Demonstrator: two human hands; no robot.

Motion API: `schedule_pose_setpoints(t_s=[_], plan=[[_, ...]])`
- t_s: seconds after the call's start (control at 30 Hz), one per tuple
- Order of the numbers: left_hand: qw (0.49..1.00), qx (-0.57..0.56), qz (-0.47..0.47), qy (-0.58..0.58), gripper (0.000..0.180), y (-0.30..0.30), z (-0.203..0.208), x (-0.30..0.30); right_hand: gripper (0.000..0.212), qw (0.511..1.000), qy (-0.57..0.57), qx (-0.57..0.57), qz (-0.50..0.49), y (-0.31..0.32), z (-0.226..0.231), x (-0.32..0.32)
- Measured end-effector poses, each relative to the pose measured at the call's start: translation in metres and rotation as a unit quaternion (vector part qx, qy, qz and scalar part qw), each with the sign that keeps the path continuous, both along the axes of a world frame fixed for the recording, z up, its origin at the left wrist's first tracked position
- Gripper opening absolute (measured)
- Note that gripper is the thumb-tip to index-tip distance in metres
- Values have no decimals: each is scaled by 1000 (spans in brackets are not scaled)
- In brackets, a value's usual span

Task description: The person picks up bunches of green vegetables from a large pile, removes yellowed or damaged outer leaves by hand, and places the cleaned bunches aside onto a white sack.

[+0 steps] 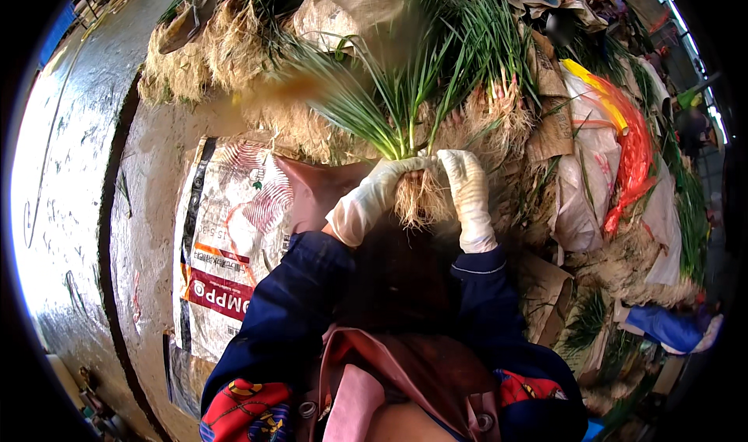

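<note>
A bunch of green onions (402, 134) stands in front of me, its long leaves fanning up and away and its pale stringy roots (421, 200) hanging down toward me. My left hand (378, 190), in a whitish glove, wraps round the white stalks just above the roots. Close beside the bunch on the right is my right hand (467, 192), gloved alike. Its fingers are bent inward near one stalk that leans right, their tips pressed together. Whatever lies between those fingertips is too small to make out.
More green onions (499, 52) lie heaped beyond my hands, with roots (234, 48) facing me at the far left. A printed white sack (210, 231) lies to my left by wet concrete (70, 138). Rightward are a white sack (588, 169), red netting (635, 165) and blue cloth (666, 327).
</note>
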State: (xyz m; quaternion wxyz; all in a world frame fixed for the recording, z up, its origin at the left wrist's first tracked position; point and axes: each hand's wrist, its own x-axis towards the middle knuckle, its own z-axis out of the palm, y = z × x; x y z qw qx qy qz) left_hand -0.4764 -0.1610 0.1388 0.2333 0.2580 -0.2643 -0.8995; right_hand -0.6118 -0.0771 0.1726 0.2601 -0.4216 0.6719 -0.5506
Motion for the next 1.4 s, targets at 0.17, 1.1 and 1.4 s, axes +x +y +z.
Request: schedule_pose_setpoints(t_s=[0.17,1.1,1.4], plan=[[998,34,-29,35,25,-1,11,5,43,886,-422,84,173,-26,12,-15],[991,11,3,131,31,-11,0,-9,54,881,390,260,-62,-84,85,-161],[1000,-18,-18,-4,16,4,23,-1,11,975,186,102,73,20,40,0]])
